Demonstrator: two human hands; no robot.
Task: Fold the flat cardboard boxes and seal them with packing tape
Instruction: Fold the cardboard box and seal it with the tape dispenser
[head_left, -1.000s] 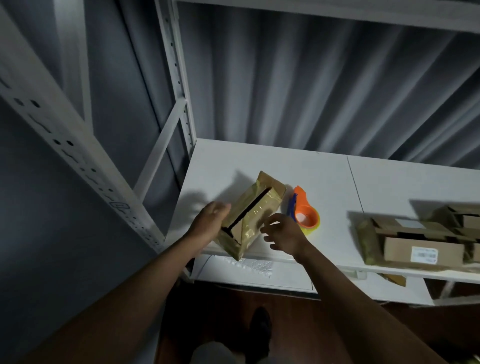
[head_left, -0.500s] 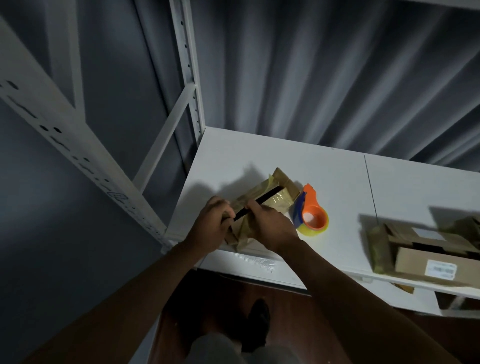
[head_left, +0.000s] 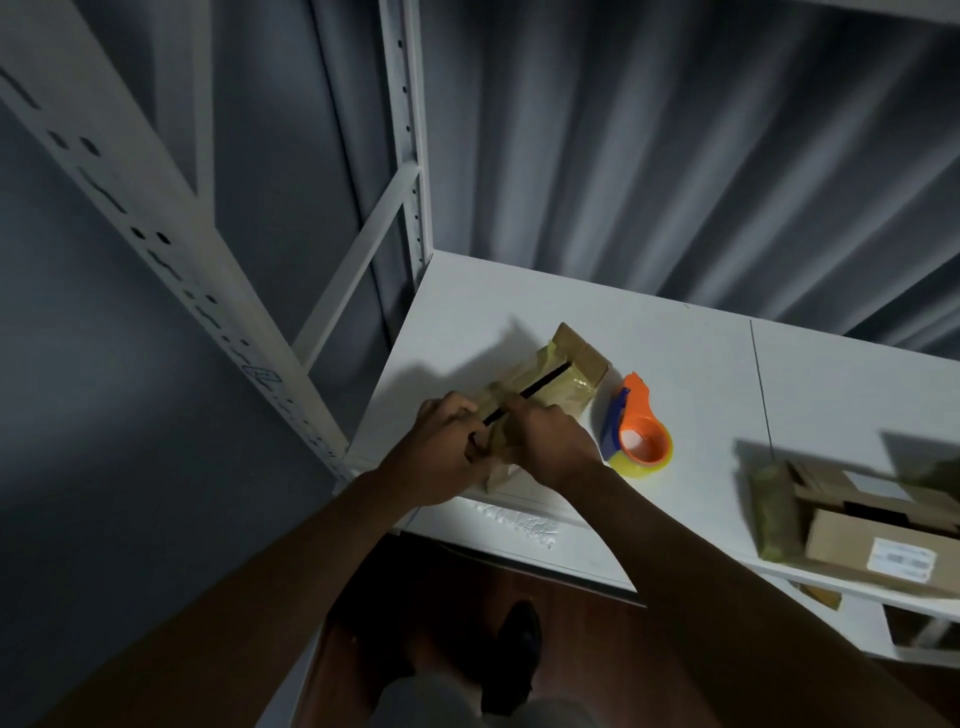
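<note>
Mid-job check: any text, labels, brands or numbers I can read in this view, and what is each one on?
White label on the cardboard box at right: printed lines, too blurred to read.
Blue marking on the shelving upright: too small and distorted to read.
Tape dispenser, taped box: no text visible.

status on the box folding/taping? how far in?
Done: the small cardboard box on the white shelf is folded up and wrapped in glossy tape. In hand: left hand and right hand both grip its near end, with a dark gap visible along the top. Left: the tape dispenser sits unused beside it; more boxes wait at right, state unclear.
</note>
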